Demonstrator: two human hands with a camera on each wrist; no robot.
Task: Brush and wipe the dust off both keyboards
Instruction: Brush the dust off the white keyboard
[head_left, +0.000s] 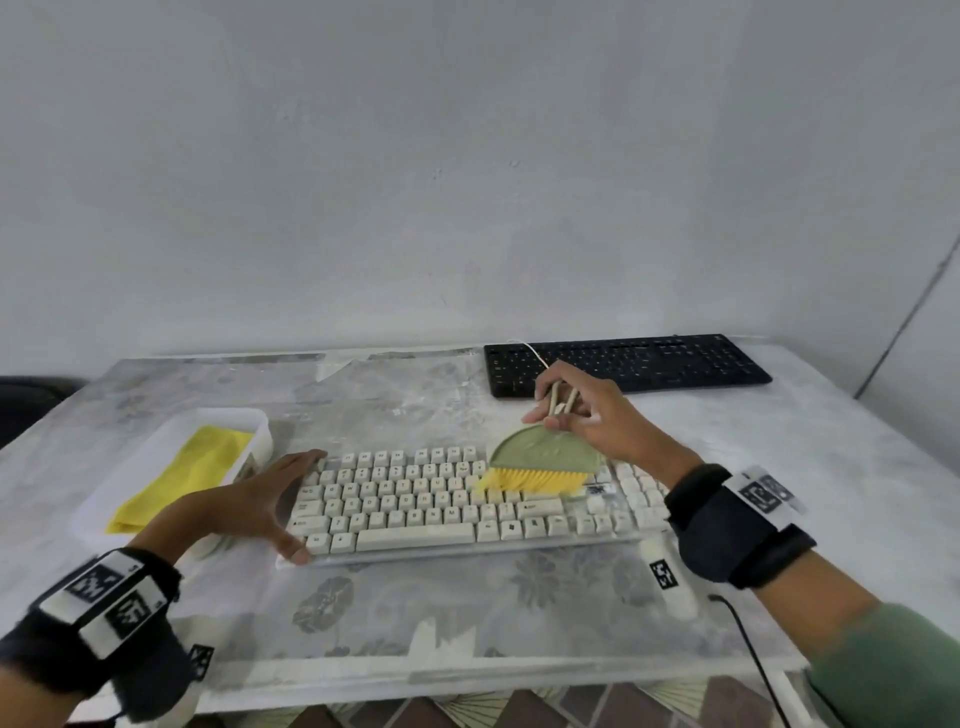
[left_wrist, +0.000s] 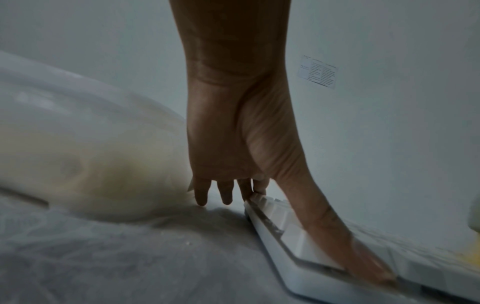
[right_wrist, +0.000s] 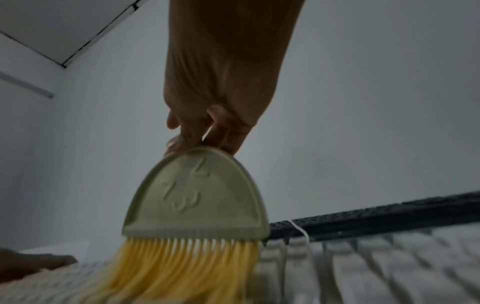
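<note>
Tub with yellow cloth left of white keyboard, near but off the brushing path. Left hand spread flat, bracing keyboard's left end: rigid and probably light, likely to slide on glossy counter. Right hand pinched round brush handle; bristles soft, bending on right-centre keys. Black keyboard beyond, well apart
</note>
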